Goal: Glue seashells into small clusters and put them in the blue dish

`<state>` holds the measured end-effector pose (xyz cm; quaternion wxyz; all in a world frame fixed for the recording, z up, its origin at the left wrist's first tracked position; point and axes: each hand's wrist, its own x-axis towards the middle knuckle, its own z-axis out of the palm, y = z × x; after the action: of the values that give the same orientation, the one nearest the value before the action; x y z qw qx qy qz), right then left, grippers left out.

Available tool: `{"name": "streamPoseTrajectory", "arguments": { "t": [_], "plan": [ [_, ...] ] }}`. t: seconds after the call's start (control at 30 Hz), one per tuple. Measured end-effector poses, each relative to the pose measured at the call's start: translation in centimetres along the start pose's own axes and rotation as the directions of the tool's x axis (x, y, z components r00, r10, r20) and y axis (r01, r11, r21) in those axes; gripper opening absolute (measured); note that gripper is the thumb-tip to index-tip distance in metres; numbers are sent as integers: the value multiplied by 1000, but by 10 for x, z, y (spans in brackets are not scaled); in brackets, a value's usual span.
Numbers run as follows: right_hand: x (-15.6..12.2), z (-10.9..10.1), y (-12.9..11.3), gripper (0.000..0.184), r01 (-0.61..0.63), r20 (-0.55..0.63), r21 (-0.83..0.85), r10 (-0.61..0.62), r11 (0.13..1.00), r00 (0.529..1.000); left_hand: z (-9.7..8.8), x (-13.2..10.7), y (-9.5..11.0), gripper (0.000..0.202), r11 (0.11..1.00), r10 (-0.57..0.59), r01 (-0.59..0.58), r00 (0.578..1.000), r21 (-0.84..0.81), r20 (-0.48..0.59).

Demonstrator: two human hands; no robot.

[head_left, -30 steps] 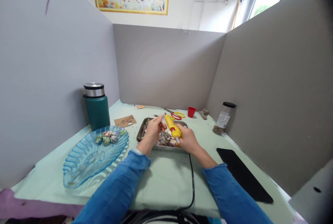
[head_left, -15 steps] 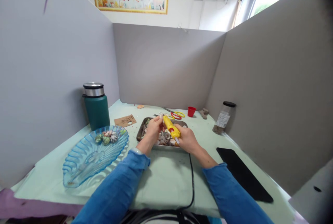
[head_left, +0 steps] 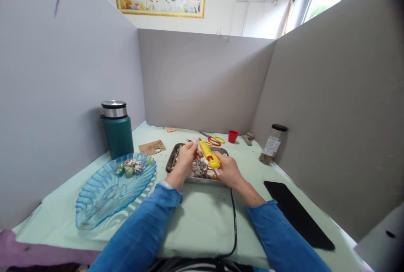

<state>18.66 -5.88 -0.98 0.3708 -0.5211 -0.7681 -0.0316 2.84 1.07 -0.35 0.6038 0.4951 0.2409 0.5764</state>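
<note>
My right hand point(head_left: 227, 168) is closed round a yellow hot glue gun point(head_left: 208, 153). Its nozzle points away from me and to the left, and a clear glue stick point(head_left: 216, 172) pokes out of its rear end. In a pinch, my left hand point(head_left: 188, 156) holds a small whitish piece point(head_left: 196, 142) close to the nozzle; it looks like a shell, but its kind is hard to make out. Both hands are above a metal tray point(head_left: 194, 179) of shells and small stones point(head_left: 202, 168). A black cord point(head_left: 235, 221) runs down from below the right hand to the table's front edge.
On the left stand a blue shell-shaped dish point(head_left: 104, 204) with several patterned stones point(head_left: 129, 168) and a green bottle point(head_left: 117, 137). Behind the tray lie scissors point(head_left: 216, 140), a red cup point(head_left: 233, 136) and a brown card point(head_left: 152, 147). To the right are a jar point(head_left: 272, 145) and a black mat point(head_left: 298, 213).
The glue gun has shifted slightly right, so its nozzle sits a little further from the left fingers. More of the whitish piece shows. The view has moved slightly.
</note>
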Motion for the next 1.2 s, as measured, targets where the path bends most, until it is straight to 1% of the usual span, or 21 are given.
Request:
{"name": "streamPoseTrajectory", "arguments": {
  "t": [0.23, 0.47, 0.67, 0.93, 1.2],
  "plan": [
    [0, 1, 1, 38, 21, 7, 5, -21, 1000, 1000, 3, -4, 3, 32, 994, 14, -14, 1000, 113, -3],
    [0, 1, 0, 33, 2, -7, 0, -2, 1000, 1000, 2, -4, 2, 32, 993, -20, 21, 1000, 114, -12],
    [0, 1, 1, 36, -13, -4, -32, 13, 999, 1000, 0, -2, 0, 33, 991, -5, 7, 1000, 133, -16],
    [0, 0, -1, 35, -33, -18, -16, 33, 999, 999, -1, -3, -1, 35, 988, 10, -8, 1000, 156, -14],
    [0, 3, 1, 35, -42, -33, -25, 42, 999, 999, -1, -5, -1, 39, 975, 45, -40, 999, 219, -19]
  ]
}}
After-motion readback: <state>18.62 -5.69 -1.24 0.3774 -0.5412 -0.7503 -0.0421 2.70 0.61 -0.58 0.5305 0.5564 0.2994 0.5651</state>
